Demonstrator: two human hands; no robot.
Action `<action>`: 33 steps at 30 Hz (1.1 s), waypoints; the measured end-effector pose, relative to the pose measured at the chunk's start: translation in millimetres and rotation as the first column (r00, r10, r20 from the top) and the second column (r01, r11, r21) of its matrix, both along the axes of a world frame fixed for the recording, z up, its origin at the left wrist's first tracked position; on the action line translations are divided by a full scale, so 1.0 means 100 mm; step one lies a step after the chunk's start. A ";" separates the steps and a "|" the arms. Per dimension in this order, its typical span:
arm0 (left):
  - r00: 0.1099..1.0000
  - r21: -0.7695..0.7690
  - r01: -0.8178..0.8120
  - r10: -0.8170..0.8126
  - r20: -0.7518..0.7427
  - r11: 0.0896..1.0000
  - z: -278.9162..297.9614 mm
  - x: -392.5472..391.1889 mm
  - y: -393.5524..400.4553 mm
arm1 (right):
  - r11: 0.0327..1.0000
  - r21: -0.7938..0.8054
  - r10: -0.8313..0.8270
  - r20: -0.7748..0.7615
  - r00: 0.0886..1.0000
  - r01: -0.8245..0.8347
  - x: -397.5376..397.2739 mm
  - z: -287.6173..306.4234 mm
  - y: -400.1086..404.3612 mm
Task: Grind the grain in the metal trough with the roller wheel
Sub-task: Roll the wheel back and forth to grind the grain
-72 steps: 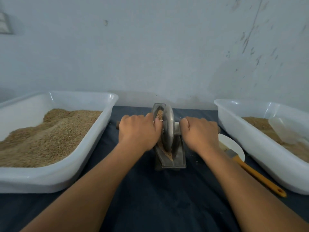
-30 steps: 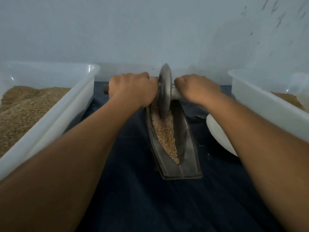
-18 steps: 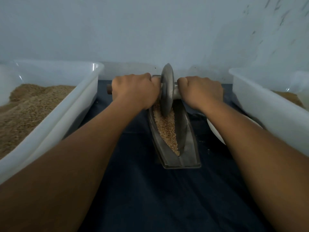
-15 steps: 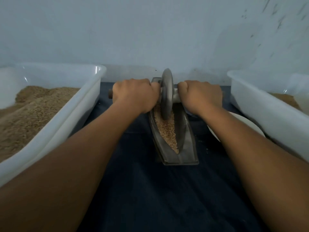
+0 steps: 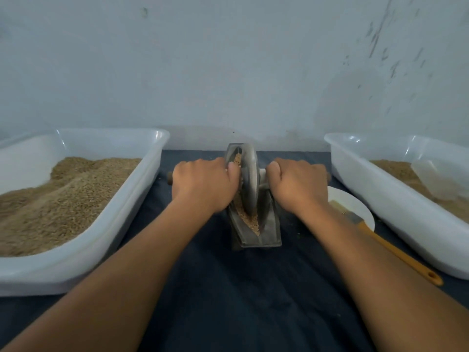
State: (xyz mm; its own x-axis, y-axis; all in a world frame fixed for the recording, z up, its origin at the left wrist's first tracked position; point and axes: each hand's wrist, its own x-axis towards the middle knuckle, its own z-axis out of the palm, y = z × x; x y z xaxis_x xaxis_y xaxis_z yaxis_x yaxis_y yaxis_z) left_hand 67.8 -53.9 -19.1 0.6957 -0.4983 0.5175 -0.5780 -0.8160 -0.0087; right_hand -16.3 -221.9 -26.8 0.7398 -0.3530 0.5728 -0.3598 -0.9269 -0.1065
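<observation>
Centre of the table (image 5: pixel 228 288), on the dark cloth: one metal trough (image 5: pixel 264 232), long axis running straight away from the person toward the wall. One roller wheel (image 5: pixel 249 179) stands upright in it, roughly mid-trough, edge down in the grain (image 5: pixel 247 219). Axle handle crosses the trough at right angles, so the stroke axis is fore-aft, perpendicular to the handle. Left hand (image 5: pixel 203 185) fingers curled round the left handle stub, right hand (image 5: pixel 299 184) fingers curled round the right stub, both fists tight against the wheel, equally near, symmetric either side. Grain shows ahead of and behind the wheel, piled mostly along the left wall of the trough; looks still coarse, so my read is grinding is mid-way and the next stroke runs along the trough length, even pressure on both hands to keep the wheel from tipping. Count: two white plastic tubs, left tub (image 5: pixel 121 224) and right tub (image 5: pixel 396 214), both holding grain; one clear scoop (image 5: pixel 436 179) in the right tub; one white plate (image 5: pixel 355 207); one brush (image 5: pixel 390 245) with orange handle lying across the plate
</observation>
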 end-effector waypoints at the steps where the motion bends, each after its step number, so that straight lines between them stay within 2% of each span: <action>1: 1.000 -0.013 0.004 -0.004 -0.012 1.000 0.00 -0.03 0.03 | 1.000 -0.009 -0.005 0.003 1.000 0.005 -0.03 0.01 0.03; 4: 0.998 -0.039 0.008 -0.010 -0.058 0.999 -0.02 -0.10 0.11 | 0.998 -0.053 -0.037 0.026 0.999 0.038 -0.10 0.04 0.12; 13: 0.998 -0.031 0.059 -0.058 0.031 0.998 -0.07 -0.17 0.18 | 0.997 -0.064 -0.044 0.010 0.999 0.045 -0.19 0.07 0.14; 18: 0.999 -0.026 0.044 -0.044 0.007 0.999 -0.08 -0.12 0.16 | 0.993 -0.096 -0.060 0.020 0.998 0.062 -0.11 0.05 0.12; 22: 1.000 -0.015 0.017 -0.018 -0.015 1.000 -0.05 -0.03 0.08 | 0.995 -0.063 -0.077 -0.016 0.997 0.076 0.02 0.02 0.06; 28: 0.999 0.032 0.016 -0.018 0.049 0.999 -0.01 0.16 -0.11 | 0.997 0.042 -0.059 -0.077 0.995 0.062 0.18 0.00 -0.10; 33: 1.000 0.031 -0.020 0.020 -0.008 0.999 0.01 0.34 -0.21 | 0.997 0.051 -0.053 -0.109 0.993 0.059 0.36 0.05 -0.19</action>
